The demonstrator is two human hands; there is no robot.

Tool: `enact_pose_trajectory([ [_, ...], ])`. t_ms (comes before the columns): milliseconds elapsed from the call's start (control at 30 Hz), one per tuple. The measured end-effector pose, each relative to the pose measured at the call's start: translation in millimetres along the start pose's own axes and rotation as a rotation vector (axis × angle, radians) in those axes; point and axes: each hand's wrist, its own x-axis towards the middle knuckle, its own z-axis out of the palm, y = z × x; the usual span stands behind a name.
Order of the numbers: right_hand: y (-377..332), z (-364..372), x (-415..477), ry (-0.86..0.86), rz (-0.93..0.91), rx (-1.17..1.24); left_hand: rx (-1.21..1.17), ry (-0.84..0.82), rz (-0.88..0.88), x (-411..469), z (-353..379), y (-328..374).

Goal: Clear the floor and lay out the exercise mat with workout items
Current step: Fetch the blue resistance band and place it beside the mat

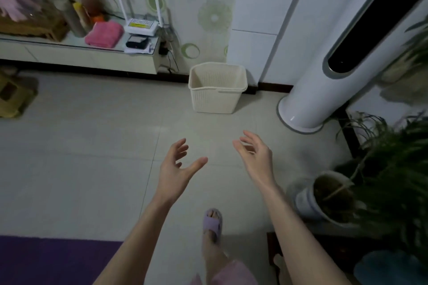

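— Fingers (183, 147) of the left hand (177, 166) are spread and loosely bent, thumb out, holding nothing. The right hand (256, 155) mirrors it, palm turned inward and just as empty.

— What lies ahead of them in the head view?

— The cream basket (217, 90) stands upright on the tiled floor (92, 146), beyond the fingertips and well apart from them. It sits about midway between the two hands, with neither clearly nearer. Its longer side runs across, left to right.

— And the mat?

— The purple mat (55, 259) lies the other way, back toward the body and left of the left forearm. Only a corner shows, so I cannot tell its long axis.

— Which comes first?

— The basket, I judge. The palms face each other as if to take its two ends.
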Motion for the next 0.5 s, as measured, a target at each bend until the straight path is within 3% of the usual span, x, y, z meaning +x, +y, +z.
enact_pose_trajectory([
  [500,-51.6,88.8,318.5,-0.051,0.046,-0.015,0.021,0.027,-0.044,323.5,23.4,64.8],
])
